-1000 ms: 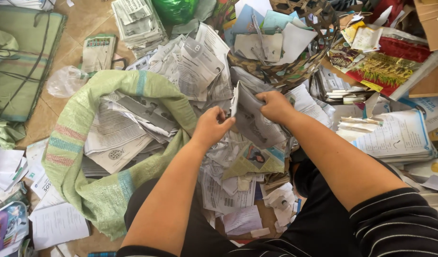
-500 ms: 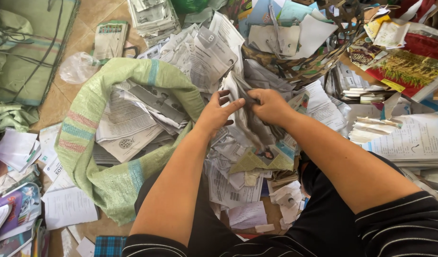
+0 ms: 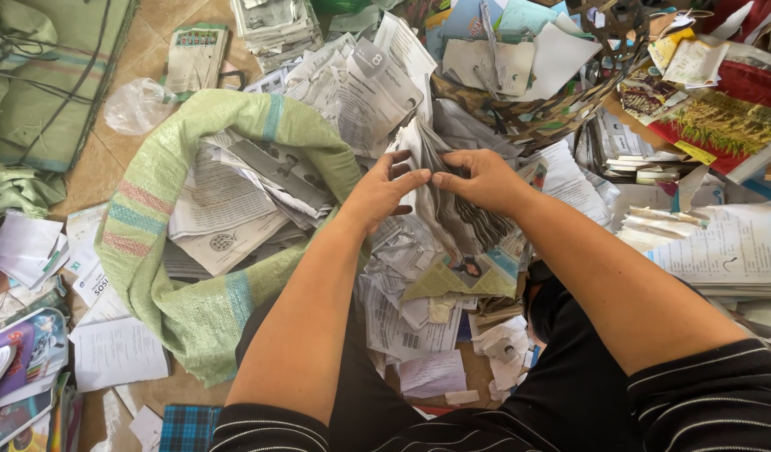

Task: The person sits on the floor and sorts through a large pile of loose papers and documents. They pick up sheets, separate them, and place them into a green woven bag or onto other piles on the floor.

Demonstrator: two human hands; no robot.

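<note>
My left hand (image 3: 384, 189) and my right hand (image 3: 478, 178) meet over a crumpled bundle of printed paper sheets (image 3: 449, 213), and both pinch its upper edge between fingers and thumbs. The bundle hangs down between my forearms over a heap of loose papers (image 3: 419, 310). To the left lies an open green woven sack (image 3: 193, 314) with pink and blue stripes, its mouth stuffed with newspapers and printed sheets (image 3: 235, 197).
Paper waste covers the floor: stacked booklets (image 3: 729, 247) at the right, a colourful printed bag (image 3: 720, 121) at the top right, magazines (image 3: 25, 351) at the lower left, a clear plastic bag (image 3: 134, 105) and another green sack (image 3: 42, 84) at the top left.
Both hands have come together on the paper bundle and gathered it narrower. The view has shifted slightly, so the sack sits a little lower and more to the left.
</note>
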